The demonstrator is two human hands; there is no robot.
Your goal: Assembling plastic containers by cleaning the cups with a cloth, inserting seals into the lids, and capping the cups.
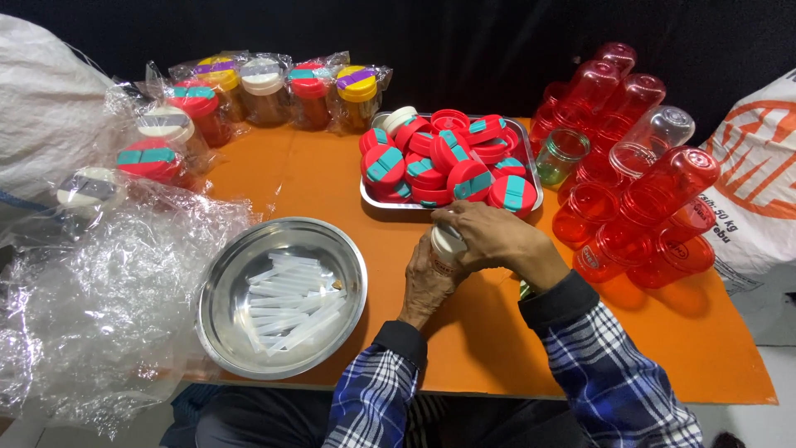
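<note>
Both my hands meet over a small jar with a white lid standing on the orange table. My left hand wraps around the jar's body from below. My right hand covers the lid from above, fingers curled on it. The jar's body is mostly hidden by my fingers. Just behind my hands sits a rectangular steel tray piled with several red lids with teal flaps.
A round steel bowl holding several clear plastic sachets is at my left. Crumpled clear plastic wrap fills the left side. Wrapped lidded jars line the back. Stacked red plastic jars lie right, beside a white sack.
</note>
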